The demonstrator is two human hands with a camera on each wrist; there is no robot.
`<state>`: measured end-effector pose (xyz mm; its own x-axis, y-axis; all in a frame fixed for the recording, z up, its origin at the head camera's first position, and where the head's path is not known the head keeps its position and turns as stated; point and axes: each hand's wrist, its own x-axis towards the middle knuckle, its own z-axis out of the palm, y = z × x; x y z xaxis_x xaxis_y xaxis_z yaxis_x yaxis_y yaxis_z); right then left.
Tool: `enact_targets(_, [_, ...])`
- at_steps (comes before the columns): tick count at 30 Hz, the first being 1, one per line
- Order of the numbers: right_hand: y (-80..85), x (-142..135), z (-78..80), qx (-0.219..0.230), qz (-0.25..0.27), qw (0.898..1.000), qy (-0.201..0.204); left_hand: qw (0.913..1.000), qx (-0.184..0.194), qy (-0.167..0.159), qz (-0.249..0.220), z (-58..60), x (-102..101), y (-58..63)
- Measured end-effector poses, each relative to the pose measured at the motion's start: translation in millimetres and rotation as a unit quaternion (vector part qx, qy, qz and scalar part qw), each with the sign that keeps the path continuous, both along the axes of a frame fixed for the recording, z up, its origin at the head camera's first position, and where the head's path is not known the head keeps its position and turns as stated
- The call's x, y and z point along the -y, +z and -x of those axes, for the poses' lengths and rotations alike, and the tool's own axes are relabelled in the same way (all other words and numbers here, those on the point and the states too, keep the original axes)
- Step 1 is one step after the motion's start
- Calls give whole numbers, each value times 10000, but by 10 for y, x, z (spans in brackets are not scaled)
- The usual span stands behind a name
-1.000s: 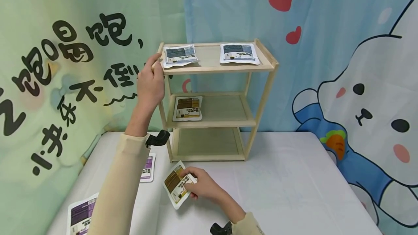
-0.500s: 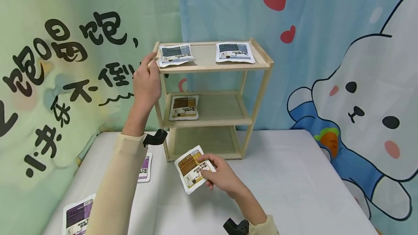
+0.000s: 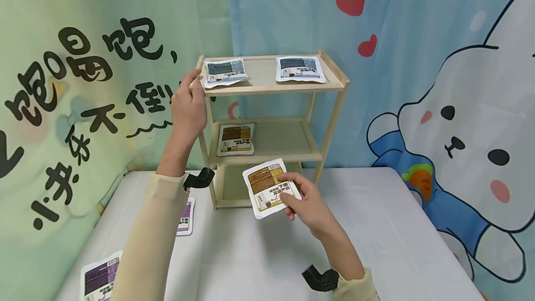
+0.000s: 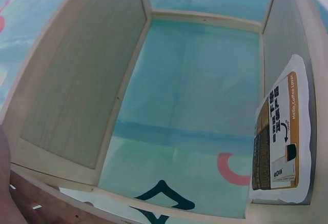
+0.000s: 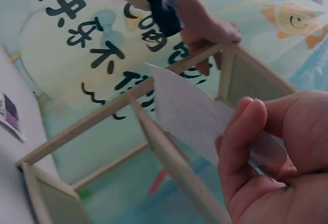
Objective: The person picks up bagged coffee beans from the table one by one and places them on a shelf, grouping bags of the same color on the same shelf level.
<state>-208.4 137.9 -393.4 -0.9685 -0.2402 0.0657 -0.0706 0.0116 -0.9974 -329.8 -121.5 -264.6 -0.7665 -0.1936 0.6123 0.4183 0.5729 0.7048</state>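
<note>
My left hand [image 3: 189, 110] grips the upper left edge of a small three-tier wooden shelf rack [image 3: 286, 137]. Between thumb and fingers, my right hand [image 3: 311, 206] pinches the right side of a brown-and-white coffee packet [image 3: 263, 188]. It is tilted, in front of the bottom tier, printed side toward the head camera; the right wrist view shows its plain white back [image 5: 189, 108]. A similar brown coffee packet [image 3: 236, 139] lies at the left of the middle tier, large in the left wrist view too. Two blue packets [image 3: 226, 72] [image 3: 300, 68] lie apart on the top tier.
Two purple packets [image 3: 185, 217] [image 3: 99, 277] lie on the white table [image 3: 234, 264] at the left, partly hidden by my left sleeve [image 3: 146, 236]. Printed curtains [image 3: 284, 8] hang behind the rack. The held packet overlaps the bottom tier [image 3: 234, 182] in the head view.
My right hand has raised the brown coffee packet from low over the table, up and to the right, toward the rack. My left hand keeps its grip on the rack.
</note>
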Motion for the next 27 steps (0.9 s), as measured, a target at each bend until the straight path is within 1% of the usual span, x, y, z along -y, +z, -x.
enact_targets(6, [152,-73,58,-239,180,9991,-315,10000,-39,24,21,-10,8,-34])
enact_targets(11, [250,-143,164,-419,156,9974,-560,9999,-143,-9,69,-9,-3,-21])
enact_targets(17, [374,-213,362,-532,-16,9963,-681,9998,-188,42,92,-3,-8,0])
enact_targets(23, [431,-254,600,-404,-173,9964,-723,9999,-137,58,61,4,-4,0])
enact_targets(27, [464,-268,720,-347,-294,9961,-751,9999,-129,47,64,2,-7,-5])
